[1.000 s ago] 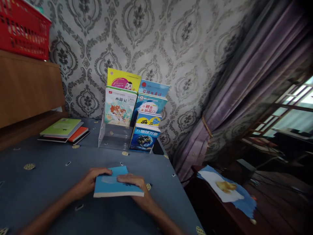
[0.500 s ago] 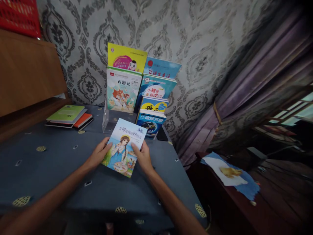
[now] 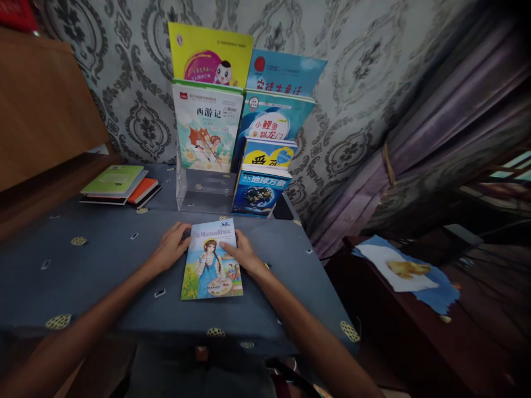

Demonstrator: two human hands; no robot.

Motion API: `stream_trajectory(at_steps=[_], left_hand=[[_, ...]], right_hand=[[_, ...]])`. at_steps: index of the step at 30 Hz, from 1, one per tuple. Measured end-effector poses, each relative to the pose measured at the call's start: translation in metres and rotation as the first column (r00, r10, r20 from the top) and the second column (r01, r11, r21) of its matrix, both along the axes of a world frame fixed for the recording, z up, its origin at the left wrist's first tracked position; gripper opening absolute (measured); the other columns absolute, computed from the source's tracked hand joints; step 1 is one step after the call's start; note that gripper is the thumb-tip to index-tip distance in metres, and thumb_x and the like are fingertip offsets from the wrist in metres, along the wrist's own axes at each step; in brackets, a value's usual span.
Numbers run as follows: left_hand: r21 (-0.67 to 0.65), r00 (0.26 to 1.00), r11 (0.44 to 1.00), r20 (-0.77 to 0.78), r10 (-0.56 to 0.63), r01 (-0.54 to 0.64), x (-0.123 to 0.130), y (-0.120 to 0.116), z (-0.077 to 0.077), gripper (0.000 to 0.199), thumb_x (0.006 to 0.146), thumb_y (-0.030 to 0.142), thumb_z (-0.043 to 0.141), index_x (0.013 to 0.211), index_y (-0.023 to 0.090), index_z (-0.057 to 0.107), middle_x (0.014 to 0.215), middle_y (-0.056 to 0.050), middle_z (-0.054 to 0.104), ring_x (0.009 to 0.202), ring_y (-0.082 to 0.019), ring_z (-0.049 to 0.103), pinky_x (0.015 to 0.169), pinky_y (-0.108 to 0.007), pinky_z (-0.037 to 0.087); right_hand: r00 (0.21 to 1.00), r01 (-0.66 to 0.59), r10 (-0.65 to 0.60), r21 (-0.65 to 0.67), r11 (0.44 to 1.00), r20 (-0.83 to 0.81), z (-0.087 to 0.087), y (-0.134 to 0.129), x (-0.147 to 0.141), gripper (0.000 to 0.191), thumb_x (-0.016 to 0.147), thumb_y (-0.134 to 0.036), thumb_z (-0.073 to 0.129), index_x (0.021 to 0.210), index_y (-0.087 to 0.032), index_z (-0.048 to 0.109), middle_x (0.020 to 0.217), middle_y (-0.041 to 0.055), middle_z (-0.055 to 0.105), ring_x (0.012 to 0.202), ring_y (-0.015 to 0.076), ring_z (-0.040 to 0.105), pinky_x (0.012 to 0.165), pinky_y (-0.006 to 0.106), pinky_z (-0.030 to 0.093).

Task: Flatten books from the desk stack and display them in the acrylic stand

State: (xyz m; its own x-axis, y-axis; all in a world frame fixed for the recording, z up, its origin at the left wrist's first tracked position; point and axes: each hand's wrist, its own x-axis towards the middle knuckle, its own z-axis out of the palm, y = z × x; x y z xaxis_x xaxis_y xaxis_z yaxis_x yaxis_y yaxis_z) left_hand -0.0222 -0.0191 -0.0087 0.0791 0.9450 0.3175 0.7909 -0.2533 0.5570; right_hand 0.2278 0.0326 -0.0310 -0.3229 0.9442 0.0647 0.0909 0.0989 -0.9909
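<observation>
A light blue book (image 3: 212, 262) with a girl in a yellow hat on its cover is between my two hands, low over the cloth. My left hand (image 3: 172, 247) grips its upper left edge. My right hand (image 3: 241, 251) holds the right edge, thumb on the cover. Behind it stands a clear tiered rack (image 3: 203, 200). A white book (image 3: 207, 132) and a yellow book (image 3: 209, 55) fill its left side. On its right side are blue books, the front one (image 3: 261, 193) showing a globe. The rack's lower left tier holds no book.
The table (image 3: 103, 282) has a dark blue patterned cloth. A green book (image 3: 114, 181) tops a small pile at the left, beside a wooden cabinet (image 3: 45, 99). A black object (image 3: 284, 207) lies right of the rack. Farther right, a blue cloth (image 3: 442, 287) rests on a dark red surface.
The book has come down and nearer to me, and turned more upright in view. Both hands moved with it. The camera view has tilted lower and closer to the rack.
</observation>
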Motion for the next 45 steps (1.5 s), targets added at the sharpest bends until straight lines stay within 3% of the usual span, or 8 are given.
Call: stream_trajectory(at_steps=[5, 9, 12, 16, 20, 22, 27, 45], left_hand=[[0.018, 0.947, 1.000, -0.321, 0.010, -0.004, 0.013, 0.003, -0.012, 0.034, 0.100, 0.027, 0.038, 0.123, 0.018, 0.061, 0.132, -0.013, 0.064, 0.121, -0.027, 0.060, 0.104, -0.044, 0.048], [0.016, 0.911, 1.000, -0.412, 0.009, -0.002, 0.014, 0.000, -0.018, 0.038, 0.103, 0.027, 0.033, 0.128, 0.019, 0.062, 0.139, -0.013, 0.063, 0.125, -0.028, 0.060, 0.103, -0.044, 0.049], [0.019, 0.912, 1.000, -0.411, 0.002, 0.007, 0.012, 0.000, -0.020, 0.040, 0.103, 0.027, 0.033, 0.129, 0.017, 0.062, 0.141, -0.014, 0.063, 0.126, -0.028, 0.060, 0.104, -0.045, 0.049], [0.046, 0.922, 0.999, -0.388, -0.005, 0.025, 0.010, 0.001, -0.022, 0.040, 0.103, 0.026, 0.033, 0.128, 0.016, 0.062, 0.140, -0.015, 0.063, 0.127, -0.029, 0.060, 0.103, -0.047, 0.050], [0.078, 0.936, 0.996, -0.351, -0.019, 0.049, 0.008, 0.002, -0.026, 0.037, 0.102, 0.025, 0.034, 0.127, 0.017, 0.061, 0.138, -0.015, 0.065, 0.126, -0.028, 0.061, 0.105, -0.048, 0.051], [0.102, 0.942, 0.993, -0.336, -0.022, 0.060, 0.007, 0.002, -0.029, 0.036, 0.100, 0.021, 0.036, 0.127, 0.016, 0.060, 0.137, -0.014, 0.065, 0.128, -0.027, 0.060, 0.108, -0.047, 0.049], [0.133, 0.947, 0.988, -0.318, -0.035, 0.081, 0.005, 0.004, -0.032, 0.039, 0.093, 0.011, 0.042, 0.128, 0.012, 0.059, 0.134, -0.017, 0.066, 0.130, -0.028, 0.059, 0.109, -0.046, 0.049], [0.204, 0.937, 0.974, -0.349, -0.016, 0.093, 0.002, 0.008, -0.039, 0.039, 0.100, 0.022, 0.034, 0.126, 0.014, 0.062, 0.134, -0.016, 0.067, 0.126, -0.029, 0.062, 0.109, -0.051, 0.049]], right_hand=[[0.896, -0.040, -0.005, 0.092, 0.995, 0.443, 0.025, -0.006, 0.011, 0.044, 0.088, -0.033, 0.070, 0.127, -0.015, 0.060, 0.095, 0.0073, 0.078, 0.084, 0.0235, 0.073, 0.075, 0.033, 0.055], [0.624, -0.041, -0.141, 0.212, 0.976, 0.769, 0.048, -0.015, 0.015, 0.037, 0.098, -0.033, 0.059, 0.132, -0.018, 0.061, 0.087, 0.0064, 0.078, 0.087, 0.0257, 0.074, 0.074, 0.031, 0.050], [0.474, -0.062, -0.216, 0.276, 0.959, 0.854, 0.056, -0.021, 0.010, 0.034, 0.102, -0.035, 0.052, 0.131, -0.021, 0.062, 0.092, 0.0082, 0.078, 0.089, 0.0262, 0.074, 0.074, 0.031, 0.048], [0.548, -0.255, -0.210, 0.400, 0.880, 0.810, 0.054, -0.024, -0.010, 0.028, 0.103, -0.027, 0.049, 0.125, -0.019, 0.064, 0.113, 0.0122, 0.075, 0.106, 0.0257, 0.070, 0.086, 0.033, 0.051], [0.645, -0.492, -0.027, 0.443, 0.750, 0.763, 0.042, -0.019, -0.039, 0.026, 0.104, -0.021, 0.046, 0.123, -0.015, 0.063, 0.126, 0.0155, 0.070, 0.127, 0.0249, 0.060, 0.107, 0.039, 0.046], [0.664, -0.531, 0.033, 0.440, 0.725, 0.747, 0.036, -0.014, -0.052, 0.031, 0.104, -0.022, 0.047, 0.132, -0.012, 0.056, 0.138, 0.0192, 0.064, 0.138, 0.0254, 0.053, 0.116, 0.044, 0.039], [0.663, -0.531, 0.072, 0.401, 0.746, 0.745, 0.025, -0.007, -0.070, 0.049, 0.103, -0.031, 0.053, 0.145, -0.008, 0.042, 0.152, 0.0244, 0.051, 0.151, 0.0291, 0.036, 0.124, 0.054, 0.025], [0.664, -0.474, -0.005, 0.426, 0.771, 0.748, 0.017, -0.007, -0.057, 0.052, 0.103, -0.039, 0.052, 0.147, -0.011, 0.047, 0.158, 0.0202, 0.045, 0.152, 0.0257, 0.034, 0.126, 0.048, 0.027]])
